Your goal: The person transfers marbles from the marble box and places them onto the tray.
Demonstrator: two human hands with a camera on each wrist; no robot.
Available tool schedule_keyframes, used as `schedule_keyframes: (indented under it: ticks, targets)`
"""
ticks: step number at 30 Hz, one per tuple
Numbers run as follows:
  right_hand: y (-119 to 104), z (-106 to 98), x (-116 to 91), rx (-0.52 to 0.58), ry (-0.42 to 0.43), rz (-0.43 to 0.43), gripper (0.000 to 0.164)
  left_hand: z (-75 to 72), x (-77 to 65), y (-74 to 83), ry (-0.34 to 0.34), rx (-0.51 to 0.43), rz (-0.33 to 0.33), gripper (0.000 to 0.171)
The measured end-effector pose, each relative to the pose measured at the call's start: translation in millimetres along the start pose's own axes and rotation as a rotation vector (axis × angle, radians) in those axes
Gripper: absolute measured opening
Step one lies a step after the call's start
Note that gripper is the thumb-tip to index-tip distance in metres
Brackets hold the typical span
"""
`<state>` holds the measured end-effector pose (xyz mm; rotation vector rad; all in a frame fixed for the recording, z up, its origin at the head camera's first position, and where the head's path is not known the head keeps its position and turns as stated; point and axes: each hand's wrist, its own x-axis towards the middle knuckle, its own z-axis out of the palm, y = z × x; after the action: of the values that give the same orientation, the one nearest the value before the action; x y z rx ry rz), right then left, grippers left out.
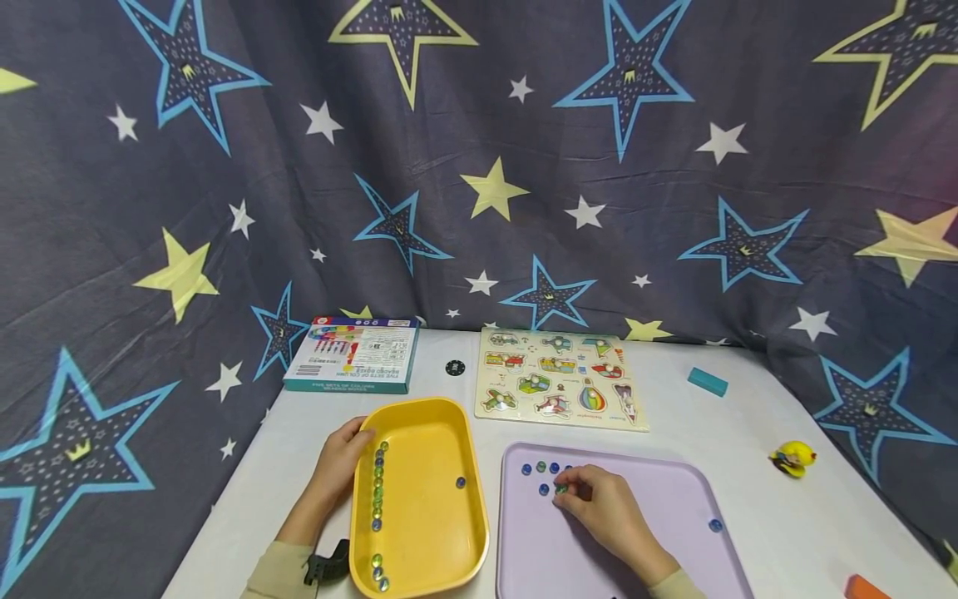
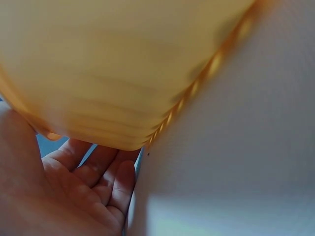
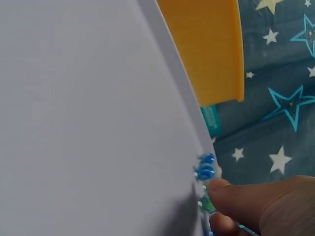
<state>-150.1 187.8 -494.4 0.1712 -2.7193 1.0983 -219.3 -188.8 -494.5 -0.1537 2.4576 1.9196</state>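
My left hand [image 1: 340,457] holds the yellow tray [image 1: 427,408] at its left rim, with the thumb on the edge and fingers underneath in the left wrist view. Inside, several blue and green glass marbles [image 1: 377,482] lie in a line along the left wall, and one blue marble [image 1: 460,482] sits near the right wall. Over the lilac tray [image 1: 614,456], my right hand [image 1: 609,512] pinches a green marble [image 1: 561,489] between thumb and fingers. Several marbles [image 1: 540,467] form short rows beside it. One more blue marble [image 1: 715,525] lies at that tray's right side.
Behind the trays are a boxed set [image 1: 355,358], a black chip [image 1: 455,368] and a wooden picture puzzle [image 1: 557,378]. To the right are a teal block [image 1: 707,382], a yellow toy duck [image 1: 793,458] and an orange block [image 1: 866,587]. A starry curtain [image 1: 479,125] hangs behind.
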Motion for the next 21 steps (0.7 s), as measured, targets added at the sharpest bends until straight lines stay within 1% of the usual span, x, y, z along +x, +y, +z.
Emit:
schedule_keyframes:
  ticks: [3,5,8,11,13,15,17,19,21]
  targets:
    - [-6.2,-3.9,1.6,0.008,0.007,-0.031,0.021,0.1,0.1,-0.7,0.000,0.004,0.003,0.032]
    - [-15.8,-6.2,3.4,0.026,0.005,-0.052,0.020,-0.1,0.2,-1.3,-0.001,0.005,0.004,0.032]
    - [-38.6,-7.9,6.1,0.070,-0.007,-0.107,0.017,-0.4,0.4,-1.1,-0.004,0.007,0.006,0.033]
    - [-69.5,-3.6,7.5,0.137,-0.041,-0.189,0.015,-0.8,0.9,-1.0,-0.007,0.012,0.002,0.033]
    - [-91.5,4.2,6.5,0.194,-0.089,-0.261,0.014,-1.2,1.0,-1.2,-0.009,0.009,-0.005,0.033]
    - [-112.7,15.8,3.9,0.244,-0.159,-0.331,0.011,-1.7,1.1,-1.3,-0.010,0.007,-0.015,0.032]
    - [-131.5,29.2,0.5,0.267,-0.233,-0.409,0.007,-2.0,0.7,-0.9,-0.011,0.007,-0.016,0.032]
    - [-147.3,42.8,-1.8,0.252,-0.303,-0.469,0.006,-1.9,0.3,-0.3,-0.013,0.006,-0.015,0.032]
    - [-159.5,54.8,-2.4,0.215,-0.379,-0.505,0.009,-1.4,-0.2,0.5,-0.013,0.005,-0.006,0.033]
